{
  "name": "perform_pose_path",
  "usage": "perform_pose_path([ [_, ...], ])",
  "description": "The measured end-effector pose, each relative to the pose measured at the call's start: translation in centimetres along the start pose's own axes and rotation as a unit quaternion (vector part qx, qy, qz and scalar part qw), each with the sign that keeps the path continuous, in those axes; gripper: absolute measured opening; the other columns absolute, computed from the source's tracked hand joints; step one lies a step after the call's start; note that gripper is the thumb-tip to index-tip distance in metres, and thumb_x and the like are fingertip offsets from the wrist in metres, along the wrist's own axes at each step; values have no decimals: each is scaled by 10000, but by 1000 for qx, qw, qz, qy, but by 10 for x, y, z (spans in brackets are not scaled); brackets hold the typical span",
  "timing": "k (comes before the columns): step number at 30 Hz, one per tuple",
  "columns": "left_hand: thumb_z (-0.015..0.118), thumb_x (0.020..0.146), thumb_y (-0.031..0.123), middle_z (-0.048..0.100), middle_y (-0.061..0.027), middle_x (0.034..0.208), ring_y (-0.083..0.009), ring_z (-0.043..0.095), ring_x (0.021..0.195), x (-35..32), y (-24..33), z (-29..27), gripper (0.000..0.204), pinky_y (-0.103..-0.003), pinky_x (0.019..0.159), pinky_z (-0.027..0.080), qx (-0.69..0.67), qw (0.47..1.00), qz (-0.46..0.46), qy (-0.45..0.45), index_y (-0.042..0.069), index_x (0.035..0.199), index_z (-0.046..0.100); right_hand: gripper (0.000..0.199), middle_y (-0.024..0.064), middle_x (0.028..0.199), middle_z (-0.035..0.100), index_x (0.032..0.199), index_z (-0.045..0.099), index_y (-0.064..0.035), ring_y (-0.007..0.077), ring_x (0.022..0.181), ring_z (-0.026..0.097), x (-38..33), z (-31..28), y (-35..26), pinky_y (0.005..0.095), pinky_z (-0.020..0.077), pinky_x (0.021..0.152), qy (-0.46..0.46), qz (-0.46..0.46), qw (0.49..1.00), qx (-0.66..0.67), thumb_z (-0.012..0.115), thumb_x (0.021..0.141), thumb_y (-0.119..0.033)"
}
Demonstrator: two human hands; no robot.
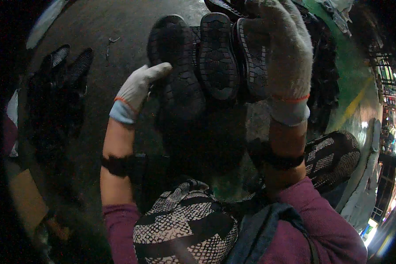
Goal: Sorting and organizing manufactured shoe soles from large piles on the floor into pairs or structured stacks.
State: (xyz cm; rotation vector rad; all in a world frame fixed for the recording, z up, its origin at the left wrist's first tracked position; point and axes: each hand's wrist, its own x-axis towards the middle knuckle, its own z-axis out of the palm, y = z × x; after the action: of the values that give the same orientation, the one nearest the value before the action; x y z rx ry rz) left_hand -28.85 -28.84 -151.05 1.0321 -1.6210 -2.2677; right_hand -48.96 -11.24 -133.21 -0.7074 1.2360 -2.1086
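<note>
Several black shoes lie bottom up in a row in front of me, their ridged soles showing. My left hand (138,88), in a white knitted glove with an orange edge, is closed on the side of the leftmost shoe (174,57). Its thumb reaches over the sole, while the other fingers are mostly hidden. A narrower middle shoe (217,57) sits beside it. My gloved right hand (290,53) covers part of the right shoe (256,66). Its bent fingers reach the top edge, against another tilted black shoe (226,6), and the fingertips are cut off.
More black shoes (64,79) stand on the dark floor (119,26) at the left. A dark pile (323,75) lies beyond my right hand, next to a green floor with a yellow line (356,103). Brown cardboard (28,196) is at lower left. My patterned trousers (185,229) show below.
</note>
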Motion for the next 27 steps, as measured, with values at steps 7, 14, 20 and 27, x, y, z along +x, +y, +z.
perform_pose_path([
  [7,739,924,480,685,3,857,-158,580,758,48,-5,23,403,-305,722,457,27,995,-99,-19,81,980,753,441,66,1058,701,1376,549,38,123,887,652,8,-33,7,247,527,770,-1,-46,995,-83,663,1016,-189],
  [14,698,982,386,692,-20,1077,-176,634,885,10,10,53,397,-336,759,513,67,992,-112,7,73,1225,667,380,76,994,710,1269,621,25,153,825,666,2,-53,-6,275,528,717,-24,-105,987,-120,661,1014,-253],
  [20,685,988,271,632,-127,1271,-292,662,1063,-159,-10,10,461,-424,851,591,-37,966,-59,248,46,1375,571,454,64,1060,702,1414,596,18,134,861,661,-23,-23,-46,247,527,766,-48,-20,994,100,665,979,-89],
  [27,697,934,292,694,-169,956,-282,649,817,-417,-136,-93,325,-445,759,538,14,780,-226,584,0,1070,739,478,84,1119,694,1424,591,14,146,918,659,-80,28,-86,263,531,827,-109,76,991,17,668,958,-58],
])
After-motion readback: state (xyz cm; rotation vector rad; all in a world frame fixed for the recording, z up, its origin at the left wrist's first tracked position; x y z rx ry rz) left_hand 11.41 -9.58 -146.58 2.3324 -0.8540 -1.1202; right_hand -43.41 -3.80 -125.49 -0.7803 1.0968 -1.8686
